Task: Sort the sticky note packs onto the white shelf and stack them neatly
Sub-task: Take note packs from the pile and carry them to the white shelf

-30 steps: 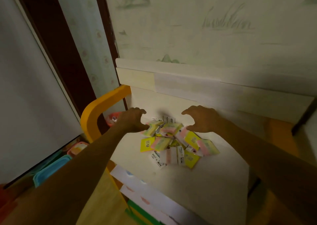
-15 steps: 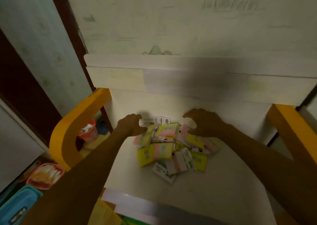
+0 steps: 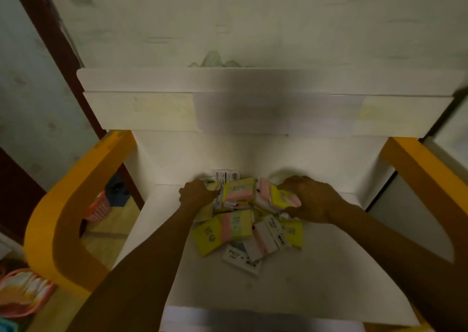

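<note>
Left hand [image 3: 196, 194]: fingers curled round a pale pack [image 3: 211, 183] at the left edge of the pile.
Right hand [image 3: 307, 198]: grips a yellow-and-pink pack [image 3: 282, 198], thumb under it, at the pile's right edge.
Sticky note packs [image 3: 235, 226]: a loose, overlapping heap – yellow, pink, green and white – near the back edge of the white shelf [image 3: 329, 268], midway between its sides; nothing stacked.
Frame: orange side rails [image 3: 71, 205] flank the shelf – a white back panel rises behind.
Lower left: an orange basket [image 3: 100, 207] below the shelf.
</note>
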Demonstrator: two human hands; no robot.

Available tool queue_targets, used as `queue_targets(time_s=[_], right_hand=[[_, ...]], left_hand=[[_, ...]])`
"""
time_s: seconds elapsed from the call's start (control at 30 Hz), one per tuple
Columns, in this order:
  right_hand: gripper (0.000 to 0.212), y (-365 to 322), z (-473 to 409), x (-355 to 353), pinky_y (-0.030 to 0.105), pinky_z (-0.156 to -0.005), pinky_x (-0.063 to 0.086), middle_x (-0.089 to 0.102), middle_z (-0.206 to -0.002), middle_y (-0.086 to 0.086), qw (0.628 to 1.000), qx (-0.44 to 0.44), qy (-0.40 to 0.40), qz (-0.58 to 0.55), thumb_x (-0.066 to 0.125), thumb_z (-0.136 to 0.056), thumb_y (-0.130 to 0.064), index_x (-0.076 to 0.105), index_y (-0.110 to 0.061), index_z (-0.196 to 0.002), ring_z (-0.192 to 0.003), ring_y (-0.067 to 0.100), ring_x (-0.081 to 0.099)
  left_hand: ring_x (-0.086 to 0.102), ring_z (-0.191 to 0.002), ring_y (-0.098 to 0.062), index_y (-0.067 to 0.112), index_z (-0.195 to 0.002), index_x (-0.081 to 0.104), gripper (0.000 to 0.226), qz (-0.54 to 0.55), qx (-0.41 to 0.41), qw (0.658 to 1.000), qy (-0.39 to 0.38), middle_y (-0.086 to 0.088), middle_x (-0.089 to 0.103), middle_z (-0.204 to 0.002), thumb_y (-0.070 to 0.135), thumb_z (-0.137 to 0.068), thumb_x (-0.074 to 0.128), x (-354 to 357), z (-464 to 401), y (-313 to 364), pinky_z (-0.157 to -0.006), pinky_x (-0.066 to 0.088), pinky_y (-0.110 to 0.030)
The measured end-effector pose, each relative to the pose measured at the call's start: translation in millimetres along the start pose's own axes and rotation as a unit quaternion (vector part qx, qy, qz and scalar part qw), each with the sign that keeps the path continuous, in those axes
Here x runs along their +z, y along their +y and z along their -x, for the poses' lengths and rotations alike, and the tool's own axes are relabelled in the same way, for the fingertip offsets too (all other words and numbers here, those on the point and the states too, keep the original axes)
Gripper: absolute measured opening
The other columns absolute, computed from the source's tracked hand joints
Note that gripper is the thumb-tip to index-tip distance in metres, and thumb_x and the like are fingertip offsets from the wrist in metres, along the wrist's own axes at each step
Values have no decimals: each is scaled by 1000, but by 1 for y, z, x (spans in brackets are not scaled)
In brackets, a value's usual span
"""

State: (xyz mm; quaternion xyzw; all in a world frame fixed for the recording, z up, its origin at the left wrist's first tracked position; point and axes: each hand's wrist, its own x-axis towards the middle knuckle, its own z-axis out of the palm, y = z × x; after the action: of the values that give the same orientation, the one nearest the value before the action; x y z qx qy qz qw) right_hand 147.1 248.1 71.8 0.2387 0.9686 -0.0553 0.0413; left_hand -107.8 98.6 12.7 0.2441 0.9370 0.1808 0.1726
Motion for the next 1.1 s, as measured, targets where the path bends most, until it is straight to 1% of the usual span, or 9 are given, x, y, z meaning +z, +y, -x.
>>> queue_targets(time_s=[0.1, 0.23, 0.33, 0.43, 0.57, 0.67, 0.77, 0.93, 1.1], right_hand=[[68, 0, 4, 4, 32, -94, 43, 39, -146, -10, 1000, 3, 9, -3, 64, -80, -55, 38, -37, -140, -130, 16, 41], [66, -7, 3, 7, 33, -95, 43, 39, -146, -10, 1000, 1, 9, -6, 64, -81, -53, 39, -37, -140, -130, 17, 42], [63, -16, 1, 7, 35, -94, 46, 42, -144, -6, 1000, -7, 8, -6, 63, -83, -50, 41, -35, -139, -128, 19, 44], [60, -29, -5, 10, 34, -93, 45, 46, -140, -3, 1000, -18, 4, -22, 62, -84, -47, 42, -31, -138, -125, 21, 47], [59, -43, -11, 14, 34, -96, 43, 45, -142, -3, 999, -20, -14, -32, 61, -84, -53, 45, -32, -137, -126, 20, 47], [61, -45, -12, 21, 33, -97, 42, 45, -141, -3, 998, -34, -54, -11, 63, -83, -52, 43, -35, -138, -127, 18, 45], [76, -46, -10, 33, 35, -102, 40, 39, -148, -3, 996, -33, -88, -3, 64, -80, -56, 30, -36, -145, -133, 17, 39], [88, -63, -12, 43, 38, -103, 42, 38, -150, -5, 995, -37, -58, -77, 63, -72, -69, 20, -47, -145, -133, 18, 41], [91, -92, -18, 54, 46, -110, 35, 27, -155, -7, 996, -51, -46, -54, 62, -70, -73, 26, -39, -146, -141, 18, 29]], left_hand=[[55, -117, -33, 11, -128, 55, 74, 15, -3, 1000, 10, -15, 59, -127, 59, -73, 69, 2, -1, -2, -97, 48, -40], [61, -109, -28, 7, -120, 57, 68, -2, 19, 999, 30, -13, 63, -119, 53, -73, 74, -3, -1, -5, -85, 49, -33], [60, -107, -27, 5, -118, 55, 68, -16, 40, 998, 43, -14, 62, -118, 54, -73, 73, -10, 3, -8, -80, 47, -30], [59, -107, -28, 4, -116, 56, 70, -27, 62, 996, 58, -15, 61, -116, 56, -72, 73, -19, 8, -10, -81, 47, -31], [60, -101, -28, 5, -106, 60, 65, -39, 92, 992, 76, -14, 63, -111, 58, -70, 72, -39, 13, -12, -71, 42, -28], [59, -102, -30, 6, -111, 60, 67, -28, 114, 989, 93, -15, 62, -114, 55, -70, 74, -54, 18, -14, -77, 46, -32], [58, -106, -30, 6, -117, 58, 70, -32, 122, 987, 100, -15, 60, -117, 54, -69, 75, -66, 24, -15, -82, 46, -33], [59, -104, -30, 7, -114, 59, 67, -38, 133, 985, 99, -14, 61, -115, 54, -69, 75, -72, 33, -17, -81, 46, -34], [58, -104, -28, 8, -115, 58, 66, -43, 135, 986, 90, -13, 60, -117, 54, -69, 75, -70, 39, -17, -81, 45, -33]])
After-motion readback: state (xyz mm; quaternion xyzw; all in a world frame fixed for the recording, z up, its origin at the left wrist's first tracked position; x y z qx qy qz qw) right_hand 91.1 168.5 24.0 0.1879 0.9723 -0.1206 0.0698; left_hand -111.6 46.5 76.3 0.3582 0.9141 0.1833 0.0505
